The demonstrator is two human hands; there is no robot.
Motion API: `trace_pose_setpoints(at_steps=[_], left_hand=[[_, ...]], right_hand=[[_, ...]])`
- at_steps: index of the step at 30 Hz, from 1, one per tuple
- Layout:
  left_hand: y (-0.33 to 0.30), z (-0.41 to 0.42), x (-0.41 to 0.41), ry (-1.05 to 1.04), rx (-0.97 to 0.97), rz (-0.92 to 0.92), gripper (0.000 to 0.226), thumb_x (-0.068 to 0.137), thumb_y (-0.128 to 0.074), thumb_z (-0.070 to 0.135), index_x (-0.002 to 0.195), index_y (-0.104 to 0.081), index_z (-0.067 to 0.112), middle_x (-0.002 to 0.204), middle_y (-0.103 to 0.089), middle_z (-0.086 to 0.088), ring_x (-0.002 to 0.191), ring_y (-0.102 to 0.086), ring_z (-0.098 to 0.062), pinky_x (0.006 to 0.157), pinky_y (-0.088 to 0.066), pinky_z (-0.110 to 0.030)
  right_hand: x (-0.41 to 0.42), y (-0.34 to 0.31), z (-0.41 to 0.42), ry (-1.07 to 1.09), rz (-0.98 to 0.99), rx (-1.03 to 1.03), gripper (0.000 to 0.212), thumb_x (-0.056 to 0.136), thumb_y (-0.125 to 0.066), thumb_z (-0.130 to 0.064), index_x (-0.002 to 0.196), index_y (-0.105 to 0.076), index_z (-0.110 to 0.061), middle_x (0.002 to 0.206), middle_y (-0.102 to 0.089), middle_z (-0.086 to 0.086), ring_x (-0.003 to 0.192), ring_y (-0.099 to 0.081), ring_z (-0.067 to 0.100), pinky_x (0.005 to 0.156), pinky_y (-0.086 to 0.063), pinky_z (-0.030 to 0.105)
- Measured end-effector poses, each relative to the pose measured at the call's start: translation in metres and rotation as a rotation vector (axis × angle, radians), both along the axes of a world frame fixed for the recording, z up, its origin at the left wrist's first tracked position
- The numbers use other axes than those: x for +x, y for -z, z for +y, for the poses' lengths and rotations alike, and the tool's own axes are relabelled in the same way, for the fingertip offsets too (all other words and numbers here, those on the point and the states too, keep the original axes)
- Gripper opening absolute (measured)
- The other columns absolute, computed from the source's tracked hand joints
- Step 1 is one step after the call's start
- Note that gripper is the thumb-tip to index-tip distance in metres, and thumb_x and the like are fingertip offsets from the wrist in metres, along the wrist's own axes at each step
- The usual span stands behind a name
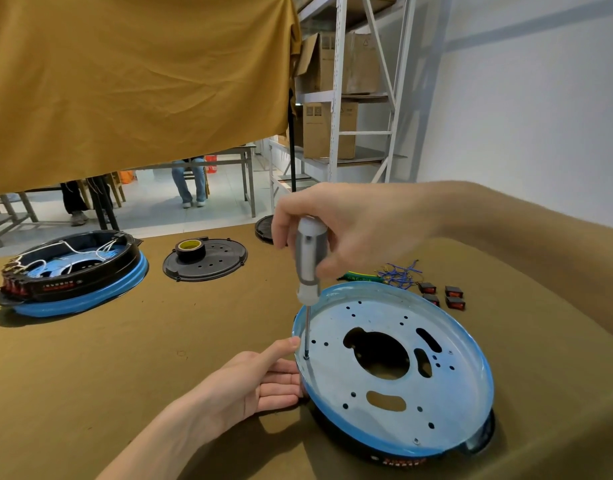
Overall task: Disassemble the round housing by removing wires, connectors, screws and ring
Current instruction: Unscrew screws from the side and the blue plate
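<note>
At the lower right of the frame, the round housing [395,372] is seen lying on the olive-covered worktop [159,341], its blue plate facing up and tilted. A screwdriver [309,265] is held upright by its grey and white handle in the clenched grip of the right hand [346,230], with the tip set in a hole near the plate's left rim. The rim is steadied by the left hand [263,379], fingers straight, thumb resting on the edge. Beyond the housing, loose wires [398,273] and four small switches [443,296] are laid. At the left, a second housing [73,271] and a black cover [205,259] bearing a tape roll [190,249] are placed.
</note>
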State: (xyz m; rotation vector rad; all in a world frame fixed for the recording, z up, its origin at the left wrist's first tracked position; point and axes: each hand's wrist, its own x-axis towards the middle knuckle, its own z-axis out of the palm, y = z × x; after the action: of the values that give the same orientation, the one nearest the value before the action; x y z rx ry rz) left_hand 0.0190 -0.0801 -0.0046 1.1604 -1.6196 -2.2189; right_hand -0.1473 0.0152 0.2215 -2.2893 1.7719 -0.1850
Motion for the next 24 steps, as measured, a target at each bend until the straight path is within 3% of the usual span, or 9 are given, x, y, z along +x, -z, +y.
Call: trace_pose_setpoints(at_steps=[2, 4, 6, 8, 11, 13, 19, 22, 24], left_hand=[[0.001, 0.0, 0.0, 0.001, 0.003, 0.0, 0.084, 0.053, -0.09, 0.057, 0.112, -0.073, 0.0, 0.107, -0.079, -0.02, 0.094, -0.079, -0.027, 0.073, -0.064, -0.03], [0.001, 0.0, 0.0, 0.001, 0.004, 0.004, 0.084, 0.053, -0.09, 0.058, 0.111, -0.073, 0.0, 0.107, -0.079, -0.02, 0.094, -0.079, -0.027, 0.073, -0.064, -0.03], [0.001, 0.0, 0.0, 0.0, 0.001, 0.008, 0.084, 0.053, -0.09, 0.058, 0.111, -0.073, -0.001, 0.107, -0.079, -0.02, 0.093, -0.079, -0.026, 0.073, -0.064, -0.03], [0.001, 0.0, 0.0, 0.004, -0.001, 0.008, 0.084, 0.054, -0.09, 0.058, 0.112, -0.073, 0.0, 0.107, -0.079, -0.02, 0.094, -0.079, -0.026, 0.074, -0.064, -0.03], [0.001, -0.001, 0.0, 0.009, 0.0, 0.007, 0.084, 0.053, -0.09, 0.059, 0.111, -0.074, 0.0, 0.108, -0.078, -0.02, 0.093, -0.079, -0.026, 0.074, -0.064, -0.03], [0.001, -0.001, 0.0, 0.011, 0.004, 0.002, 0.085, 0.052, -0.091, 0.059, 0.111, -0.074, 0.0, 0.108, -0.079, -0.02, 0.093, -0.079, -0.026, 0.073, -0.064, -0.03], [0.002, -0.001, 0.0, 0.015, 0.002, 0.005, 0.087, 0.05, -0.092, 0.059, 0.112, -0.075, 0.0, 0.109, -0.078, -0.021, 0.095, -0.079, -0.027, 0.073, -0.064, -0.03], [0.002, -0.001, 0.0, 0.013, 0.006, 0.009, 0.085, 0.052, -0.092, 0.059, 0.112, -0.075, 0.0, 0.109, -0.078, -0.02, 0.095, -0.079, -0.027, 0.074, -0.064, -0.03], [0.002, -0.002, 0.0, 0.007, 0.01, 0.01, 0.085, 0.053, -0.091, 0.059, 0.112, -0.074, 0.0, 0.109, -0.078, -0.02, 0.096, -0.078, -0.027, 0.075, -0.064, -0.031]], right_hand=[[0.001, -0.002, 0.004, -0.003, 0.073, 0.061, 0.04, 0.084, -0.077, -0.015, 0.115, -0.057, -0.031, 0.097, -0.064, -0.003, 0.082, -0.064, 0.016, 0.071, -0.056, 0.045], [0.005, 0.002, 0.005, 0.074, 0.242, -0.045, 0.027, 0.089, -0.073, -0.046, 0.107, -0.059, -0.032, 0.083, -0.059, -0.008, 0.071, -0.058, 0.008, 0.055, -0.043, 0.034], [0.009, 0.008, 0.004, 0.205, 0.41, -0.2, 0.049, 0.093, -0.049, -0.071, 0.097, -0.063, -0.024, 0.071, -0.058, -0.006, 0.062, -0.055, 0.009, 0.049, -0.034, 0.029], [0.01, 0.013, 0.0, 0.201, 0.447, -0.295, 0.052, 0.099, -0.043, -0.065, 0.092, -0.065, -0.018, 0.068, -0.06, -0.003, 0.06, -0.056, 0.014, 0.048, -0.033, 0.027], [0.009, 0.009, 0.001, 0.084, 0.217, -0.177, 0.013, 0.098, -0.064, -0.036, 0.105, -0.062, -0.025, 0.08, -0.06, -0.01, 0.069, -0.057, 0.005, 0.053, -0.038, 0.017], [0.009, 0.002, 0.005, 0.041, 0.118, -0.006, 0.035, 0.091, -0.074, -0.024, 0.119, -0.054, -0.03, 0.098, -0.059, -0.006, 0.077, -0.057, 0.006, 0.06, -0.044, 0.02], [0.015, 0.017, 0.005, 0.183, 0.488, -0.295, 0.039, 0.102, -0.045, -0.057, 0.1, -0.056, -0.019, 0.074, -0.055, -0.004, 0.061, -0.051, 0.012, 0.048, -0.031, 0.025], [0.013, 0.011, 0.004, 0.071, 0.198, -0.157, 0.013, 0.097, -0.066, -0.032, 0.105, -0.059, -0.024, 0.083, -0.064, -0.009, 0.073, -0.061, 0.009, 0.056, -0.041, 0.019], [0.01, 0.002, 0.006, 0.001, 0.037, 0.033, 0.035, 0.087, -0.077, -0.016, 0.112, -0.057, -0.03, 0.095, -0.064, -0.009, 0.084, -0.065, 0.009, 0.067, -0.054, 0.028]])
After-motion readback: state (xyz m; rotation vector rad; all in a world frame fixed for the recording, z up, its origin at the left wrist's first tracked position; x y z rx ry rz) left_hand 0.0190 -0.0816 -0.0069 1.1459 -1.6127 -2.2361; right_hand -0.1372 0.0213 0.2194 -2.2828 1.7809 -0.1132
